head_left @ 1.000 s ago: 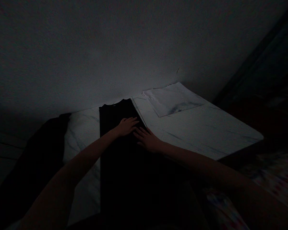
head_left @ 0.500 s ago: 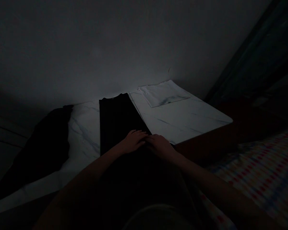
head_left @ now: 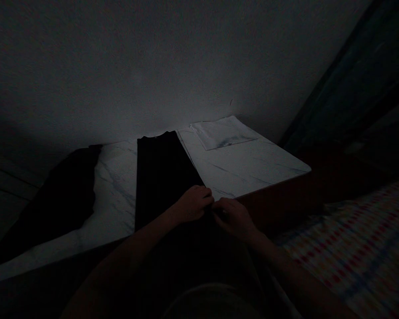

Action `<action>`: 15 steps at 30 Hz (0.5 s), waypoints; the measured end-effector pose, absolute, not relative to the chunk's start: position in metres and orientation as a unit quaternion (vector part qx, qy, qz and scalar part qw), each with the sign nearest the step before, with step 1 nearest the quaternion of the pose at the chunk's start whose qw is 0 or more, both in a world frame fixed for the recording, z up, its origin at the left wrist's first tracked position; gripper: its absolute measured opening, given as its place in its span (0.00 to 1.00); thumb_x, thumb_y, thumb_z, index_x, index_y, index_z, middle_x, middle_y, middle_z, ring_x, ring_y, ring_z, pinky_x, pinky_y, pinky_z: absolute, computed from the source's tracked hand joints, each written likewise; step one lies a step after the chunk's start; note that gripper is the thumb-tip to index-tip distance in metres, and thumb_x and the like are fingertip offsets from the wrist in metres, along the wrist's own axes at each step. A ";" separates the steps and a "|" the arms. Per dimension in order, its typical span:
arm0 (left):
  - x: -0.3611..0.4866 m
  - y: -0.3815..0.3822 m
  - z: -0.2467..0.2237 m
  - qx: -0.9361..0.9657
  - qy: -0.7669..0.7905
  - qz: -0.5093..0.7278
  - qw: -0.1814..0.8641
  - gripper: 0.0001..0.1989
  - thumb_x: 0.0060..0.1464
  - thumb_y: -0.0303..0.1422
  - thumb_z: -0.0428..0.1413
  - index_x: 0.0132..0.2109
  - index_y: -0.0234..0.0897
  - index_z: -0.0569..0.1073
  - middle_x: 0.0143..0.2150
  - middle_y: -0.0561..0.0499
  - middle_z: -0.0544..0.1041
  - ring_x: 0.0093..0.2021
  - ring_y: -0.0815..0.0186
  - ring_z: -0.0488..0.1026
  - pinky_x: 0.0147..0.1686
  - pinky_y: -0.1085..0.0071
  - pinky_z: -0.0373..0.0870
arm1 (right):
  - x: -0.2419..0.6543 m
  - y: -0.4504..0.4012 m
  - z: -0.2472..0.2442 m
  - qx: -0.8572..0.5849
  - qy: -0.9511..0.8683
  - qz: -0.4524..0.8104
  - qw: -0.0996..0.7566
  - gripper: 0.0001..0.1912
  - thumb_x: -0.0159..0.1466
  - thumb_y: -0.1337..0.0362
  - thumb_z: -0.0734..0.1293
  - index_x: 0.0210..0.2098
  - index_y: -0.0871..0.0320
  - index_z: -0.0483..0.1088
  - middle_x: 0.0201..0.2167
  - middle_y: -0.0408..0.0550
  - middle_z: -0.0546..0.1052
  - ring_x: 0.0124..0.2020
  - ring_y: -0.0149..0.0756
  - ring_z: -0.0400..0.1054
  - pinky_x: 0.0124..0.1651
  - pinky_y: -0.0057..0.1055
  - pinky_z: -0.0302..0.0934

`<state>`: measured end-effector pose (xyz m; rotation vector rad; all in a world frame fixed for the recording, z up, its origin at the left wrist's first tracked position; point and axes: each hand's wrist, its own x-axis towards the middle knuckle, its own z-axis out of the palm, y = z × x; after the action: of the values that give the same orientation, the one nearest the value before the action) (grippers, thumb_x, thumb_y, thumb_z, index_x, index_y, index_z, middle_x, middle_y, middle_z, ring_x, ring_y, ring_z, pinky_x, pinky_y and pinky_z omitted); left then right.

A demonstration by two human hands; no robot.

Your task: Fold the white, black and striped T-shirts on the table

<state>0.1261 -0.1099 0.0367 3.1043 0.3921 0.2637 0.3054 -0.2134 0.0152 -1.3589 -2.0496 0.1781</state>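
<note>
i had the left hand (head_left: 193, 204) and right hand (head_left: 234, 218) curled, nearly touching, on the near end of the black t-shirt (head_left: 162, 177), which lay lengthwise on the white marble-look board (head_left: 252, 173). it was too dark to tell if they gripped. working that end looked like the step, calling for a sure hold.

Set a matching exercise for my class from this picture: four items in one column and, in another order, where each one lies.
Items:
1. black shirt
2. white folded sheet
3. dark crumpled garment
4. colourful checked fabric

Places:
A. far corner of the marbled board, by the wall
B. lower right, off the board
C. down the board's middle, under the left hand and right hand
D. along the board's left side

Pairs: 1-C, 2-A, 3-D, 4-B
</note>
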 end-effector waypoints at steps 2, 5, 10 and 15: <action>0.111 -0.123 0.035 0.988 0.110 0.097 -0.039 0.07 0.58 0.27 0.54 0.44 0.37 0.73 0.42 0.46 0.74 0.44 0.59 0.69 0.45 0.62 0.65 | 0.299 -0.222 0.001 -0.471 -0.807 0.047 0.353 0.08 0.65 0.64 0.63 0.43 0.56 0.71 0.36 0.50 0.77 0.37 0.37 0.71 0.40 0.32 0.64; 0.088 -0.142 0.024 0.980 0.113 0.133 -0.099 0.06 0.62 0.29 0.51 0.44 0.37 0.72 0.39 0.47 0.74 0.40 0.61 0.69 0.42 0.63 0.67 | 0.302 -0.227 -0.033 -0.447 -0.824 -0.010 0.349 0.20 0.65 0.61 0.66 0.55 0.57 0.67 0.49 0.57 0.74 0.49 0.44 0.68 0.49 0.40 0.65; 0.071 -0.164 -0.002 0.963 0.115 0.198 -0.141 0.06 0.63 0.27 0.51 0.43 0.38 0.72 0.36 0.49 0.75 0.37 0.64 0.70 0.39 0.65 0.68 | 0.313 -0.221 -0.099 -0.518 -0.792 -0.131 0.295 0.29 0.64 0.70 0.62 0.63 0.46 0.61 0.61 0.53 0.65 0.63 0.49 0.57 0.63 0.51 0.51; 0.062 -0.177 -0.024 0.947 0.121 0.258 -0.151 0.06 0.61 0.26 0.53 0.44 0.39 0.73 0.38 0.49 0.78 0.41 0.64 0.72 0.46 0.63 0.69 | 0.314 -0.212 -0.124 -0.514 -0.771 -0.184 0.329 0.28 0.62 0.69 0.62 0.60 0.44 0.61 0.56 0.49 0.69 0.60 0.46 0.59 0.62 0.47 0.49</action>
<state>0.0618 -0.1765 -0.0240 3.2977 0.4211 0.8991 0.3141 -0.2116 -0.1244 -1.3447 -2.0164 -0.4806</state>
